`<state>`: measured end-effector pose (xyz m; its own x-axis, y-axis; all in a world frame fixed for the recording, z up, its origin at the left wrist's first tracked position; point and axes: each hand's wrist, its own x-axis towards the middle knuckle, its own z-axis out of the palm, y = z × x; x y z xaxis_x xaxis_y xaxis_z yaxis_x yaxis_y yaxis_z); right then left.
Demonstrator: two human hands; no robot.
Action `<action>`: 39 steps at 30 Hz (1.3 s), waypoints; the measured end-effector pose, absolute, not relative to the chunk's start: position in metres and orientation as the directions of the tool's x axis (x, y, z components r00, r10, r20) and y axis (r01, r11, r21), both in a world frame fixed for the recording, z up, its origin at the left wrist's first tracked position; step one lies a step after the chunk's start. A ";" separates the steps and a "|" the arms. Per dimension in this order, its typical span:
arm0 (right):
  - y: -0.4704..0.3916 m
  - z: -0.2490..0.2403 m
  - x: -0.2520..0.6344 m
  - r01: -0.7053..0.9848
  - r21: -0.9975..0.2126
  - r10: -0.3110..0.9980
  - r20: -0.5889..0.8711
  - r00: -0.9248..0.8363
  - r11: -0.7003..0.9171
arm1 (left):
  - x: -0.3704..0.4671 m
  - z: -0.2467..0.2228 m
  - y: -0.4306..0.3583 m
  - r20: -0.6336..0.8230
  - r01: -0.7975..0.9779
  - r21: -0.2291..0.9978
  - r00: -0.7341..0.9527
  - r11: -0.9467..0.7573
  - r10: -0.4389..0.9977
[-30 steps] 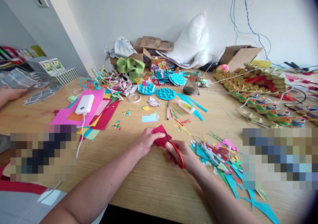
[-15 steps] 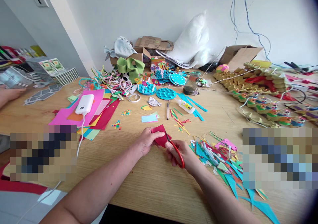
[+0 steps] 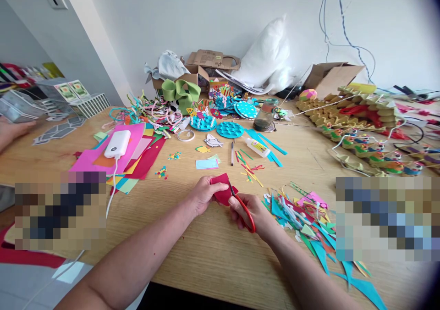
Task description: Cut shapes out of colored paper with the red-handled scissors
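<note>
My left hand [image 3: 205,194] pinches a small piece of red paper [image 3: 220,179] above the middle of the table. Red-handled scissors [image 3: 248,214] are in my right hand [image 3: 249,209], their dark blades at the right edge of the paper. A pale blue slip [image 3: 206,163], a yellow fish cutout [image 3: 203,149] and a white fish cutout [image 3: 213,140] lie beyond my hands. A pen [image 3: 232,154] and a glue bottle [image 3: 257,147] are near them. Thin coloured strips [image 3: 252,174] lie just past the scissors.
Paper scraps [image 3: 309,218] spread at the right. Coloured sheets with a white power bank [image 3: 117,144] on top lie left. Behind are blue discs [image 3: 229,130], a glass jar [image 3: 265,115] and egg trays [image 3: 364,138]. Another person's hand [image 3: 15,129] is at the far left.
The red paper and the scissor blades have shifted very slightly against each other. Both my hands stay in nearly the same place.
</note>
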<state>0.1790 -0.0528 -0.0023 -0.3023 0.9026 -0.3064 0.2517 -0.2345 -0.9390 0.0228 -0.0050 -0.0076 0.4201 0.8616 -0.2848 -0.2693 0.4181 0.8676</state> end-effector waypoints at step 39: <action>-0.054 0.003 0.178 0.277 -0.931 0.901 -0.319 -0.295 -0.239 | 0.024 -0.007 -0.005 -0.305 -0.292 0.861 0.359 0.416 0.882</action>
<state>0.1780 -0.0535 0.0034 -0.2947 0.9007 -0.3190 0.2775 -0.2388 -0.9306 0.0242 -0.0054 -0.0065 0.3588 0.8823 -0.3047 -0.2917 0.4160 0.8613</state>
